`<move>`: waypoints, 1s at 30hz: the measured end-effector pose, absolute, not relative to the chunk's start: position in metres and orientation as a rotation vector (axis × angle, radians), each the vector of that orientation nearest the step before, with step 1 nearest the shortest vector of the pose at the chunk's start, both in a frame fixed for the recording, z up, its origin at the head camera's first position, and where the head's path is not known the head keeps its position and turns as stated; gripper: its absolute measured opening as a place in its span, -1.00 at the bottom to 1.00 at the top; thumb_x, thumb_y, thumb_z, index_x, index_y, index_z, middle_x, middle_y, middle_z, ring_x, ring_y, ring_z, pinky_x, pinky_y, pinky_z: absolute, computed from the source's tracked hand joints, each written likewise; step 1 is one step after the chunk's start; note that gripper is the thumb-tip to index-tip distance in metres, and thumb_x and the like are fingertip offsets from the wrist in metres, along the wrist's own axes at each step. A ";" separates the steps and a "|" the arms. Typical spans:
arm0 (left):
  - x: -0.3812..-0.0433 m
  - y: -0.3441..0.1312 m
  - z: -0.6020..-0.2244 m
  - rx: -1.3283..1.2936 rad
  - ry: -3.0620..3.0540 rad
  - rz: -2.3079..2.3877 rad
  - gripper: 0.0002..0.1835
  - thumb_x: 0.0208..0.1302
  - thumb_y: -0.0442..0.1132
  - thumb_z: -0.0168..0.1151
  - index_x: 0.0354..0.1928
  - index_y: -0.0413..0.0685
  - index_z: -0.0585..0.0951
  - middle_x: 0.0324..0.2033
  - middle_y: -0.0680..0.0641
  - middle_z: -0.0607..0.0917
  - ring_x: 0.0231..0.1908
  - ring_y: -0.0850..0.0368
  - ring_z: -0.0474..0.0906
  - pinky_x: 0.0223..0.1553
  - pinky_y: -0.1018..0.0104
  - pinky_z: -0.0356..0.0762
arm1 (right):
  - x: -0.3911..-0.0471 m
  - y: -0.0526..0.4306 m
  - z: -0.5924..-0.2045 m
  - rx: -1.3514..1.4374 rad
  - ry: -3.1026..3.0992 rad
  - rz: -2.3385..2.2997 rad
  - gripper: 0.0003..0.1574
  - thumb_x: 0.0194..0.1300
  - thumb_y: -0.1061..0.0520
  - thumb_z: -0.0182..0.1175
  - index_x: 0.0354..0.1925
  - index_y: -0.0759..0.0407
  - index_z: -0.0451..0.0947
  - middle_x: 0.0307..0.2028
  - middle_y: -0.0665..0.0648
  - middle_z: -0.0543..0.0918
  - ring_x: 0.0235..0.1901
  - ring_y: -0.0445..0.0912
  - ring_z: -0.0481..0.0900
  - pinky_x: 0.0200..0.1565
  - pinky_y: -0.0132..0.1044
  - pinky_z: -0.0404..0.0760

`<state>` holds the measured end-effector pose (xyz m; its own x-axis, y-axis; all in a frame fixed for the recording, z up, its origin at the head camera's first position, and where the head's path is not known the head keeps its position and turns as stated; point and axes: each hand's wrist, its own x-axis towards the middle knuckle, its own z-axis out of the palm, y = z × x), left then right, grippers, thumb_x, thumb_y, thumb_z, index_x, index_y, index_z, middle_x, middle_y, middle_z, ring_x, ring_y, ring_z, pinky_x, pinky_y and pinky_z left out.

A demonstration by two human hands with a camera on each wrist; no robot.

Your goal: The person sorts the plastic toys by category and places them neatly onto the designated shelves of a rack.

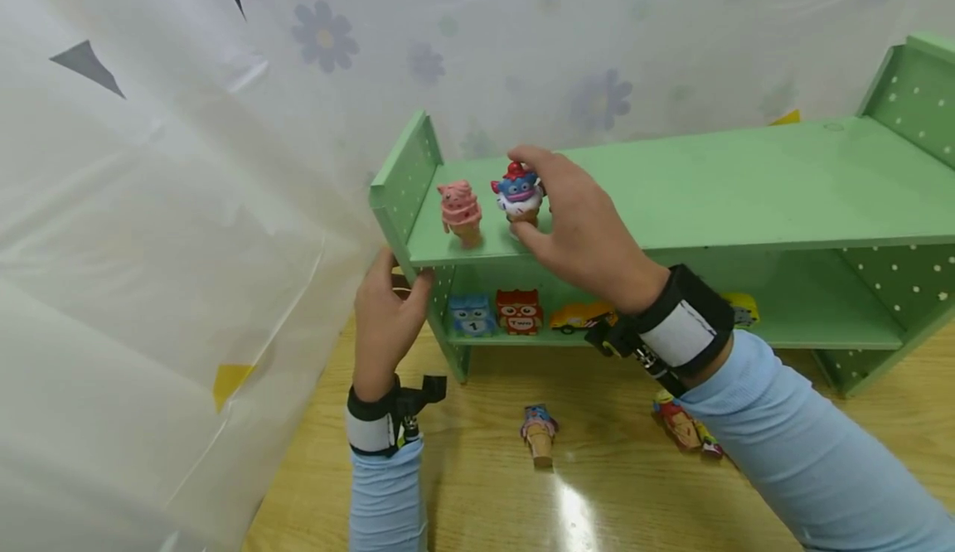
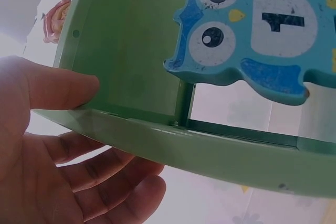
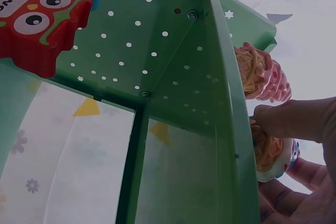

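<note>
My right hand (image 1: 589, 225) pinches a blue-faced ice-cream-cone figurine (image 1: 519, 191) with a red top, at the left end of the green shelf's (image 1: 746, 179) top board. Left of it a pink ice-cream-cone figurine (image 1: 461, 210) stands upright on the same board. In the right wrist view the thumb presses the cone part of the held figurine (image 3: 269, 150). My left hand (image 1: 390, 316) grips the shelf's left side panel, thumb on the inner face and fingers outside, as the left wrist view shows. Whether the held figurine's base touches the board I cannot tell.
On the lower board stand a blue owl block (image 1: 472, 317), a red owl block (image 1: 520, 312), an orange toy car (image 1: 578, 317) and a yellow toy (image 1: 742, 309). Another cone figurine (image 1: 540, 436) and some colourful toys (image 1: 682, 426) lie on the wooden table (image 1: 477, 494). A flowered sheet (image 1: 477, 63) hangs behind.
</note>
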<state>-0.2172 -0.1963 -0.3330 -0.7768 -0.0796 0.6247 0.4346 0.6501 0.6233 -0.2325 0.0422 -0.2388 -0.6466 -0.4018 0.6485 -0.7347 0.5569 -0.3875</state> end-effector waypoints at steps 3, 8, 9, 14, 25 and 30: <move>-0.218 -0.196 -0.333 -0.276 -2.239 -1.063 -0.58 0.32 -0.09 0.14 0.18 -0.03 0.46 -0.14 -0.14 0.63 -0.28 0.04 0.62 -0.31 0.12 0.70 | -0.232 0.043 -0.239 0.910 -2.295 0.894 -0.18 0.19 0.26 0.27 0.35 0.29 0.17 0.15 0.34 0.45 0.03 0.10 0.43 0.03 0.02 0.49; -0.218 -0.196 -0.332 -0.277 -2.235 -1.062 -0.59 0.32 -0.10 0.14 0.17 -0.03 0.46 -0.15 -0.14 0.64 -0.30 0.03 0.63 -0.31 0.10 0.70 | -0.231 0.045 -0.240 0.899 -2.299 0.914 -0.15 0.18 0.24 0.28 0.36 0.30 0.15 0.13 0.34 0.44 -0.03 0.10 0.44 -0.08 -0.01 0.48; -0.218 -0.196 -0.332 -0.278 -2.235 -1.063 -0.59 0.32 -0.10 0.14 0.17 -0.03 0.46 -0.15 -0.14 0.63 -0.29 0.04 0.62 -0.31 0.10 0.70 | -0.230 0.045 -0.240 0.897 -2.304 0.919 -0.14 0.18 0.24 0.28 0.37 0.29 0.15 0.12 0.34 0.44 -0.04 0.11 0.44 -0.09 -0.01 0.48; -0.217 -0.197 -0.332 -0.280 -2.235 -1.068 -0.59 0.31 -0.12 0.14 0.18 -0.02 0.46 -0.16 -0.14 0.63 -0.30 0.06 0.62 -0.30 0.11 0.70 | -0.228 0.048 -0.241 0.878 -2.287 0.917 -0.14 0.16 0.22 0.31 0.36 0.28 0.18 0.15 0.34 0.44 0.03 0.14 0.43 -0.02 0.03 0.49; -0.218 -0.199 -0.334 -0.273 -2.223 -1.060 -0.59 0.30 -0.16 0.14 0.18 -0.02 0.46 -0.17 -0.13 0.63 -0.28 0.04 0.60 -0.31 0.13 0.69 | -0.189 0.068 -0.264 0.895 -1.963 0.801 -0.46 0.12 0.25 0.32 0.08 0.34 0.48 0.01 0.37 0.54 0.05 0.20 0.40 0.15 0.06 0.34; -0.219 -0.199 -0.334 -0.277 -2.230 -1.064 -0.58 0.32 -0.13 0.13 0.20 0.00 0.45 -0.15 -0.13 0.64 -0.27 0.04 0.61 -0.31 0.12 0.70 | -0.168 0.076 -0.284 0.969 -1.922 0.818 -0.65 0.08 0.27 0.29 -0.10 0.31 0.58 -0.12 0.31 0.60 -0.10 0.15 0.47 -0.04 -0.01 0.43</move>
<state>-0.2193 -0.1993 -0.3341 -0.7708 -0.0812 0.6319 0.4401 0.6492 0.6203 -0.1679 0.0758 -0.2840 -0.3727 -0.3217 0.8704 -0.8502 0.4942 -0.1813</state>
